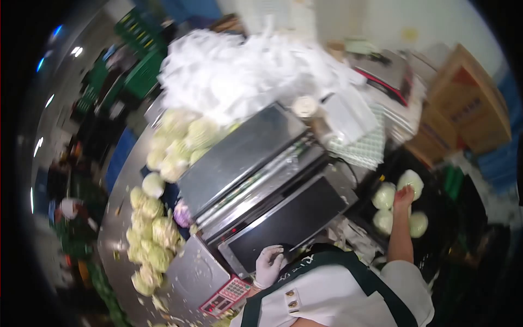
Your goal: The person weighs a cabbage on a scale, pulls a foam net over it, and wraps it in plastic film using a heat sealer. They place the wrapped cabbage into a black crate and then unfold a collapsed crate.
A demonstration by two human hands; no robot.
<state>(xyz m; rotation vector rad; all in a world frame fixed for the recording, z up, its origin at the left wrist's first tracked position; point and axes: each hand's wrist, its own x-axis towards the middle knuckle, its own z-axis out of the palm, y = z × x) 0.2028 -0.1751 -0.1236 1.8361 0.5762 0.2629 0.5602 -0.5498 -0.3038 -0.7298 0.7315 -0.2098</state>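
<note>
My left hand [268,266], in a white glove, is half curled beside the front edge of the wrapping machine's black plate [289,220]; nothing shows in it. At the right, my bare right hand [404,196] grips a pale wrapped cabbage [412,183]. Three other wrapped cabbages [383,195] lie around that hand in a dark container. Left of the machine, unwrapped cabbages [158,234] are heaped on the metal table [117,223], with a purple one [183,214] near the machine. A scale [199,270] with a red keypad stands left of my left hand.
A large white plastic heap [234,76] lies behind the machine. Another scale [384,76] and cardboard boxes [463,109] are at the back right. Green crates [144,73] stand at the far left. Leaf scraps [158,302] litter the table's near end.
</note>
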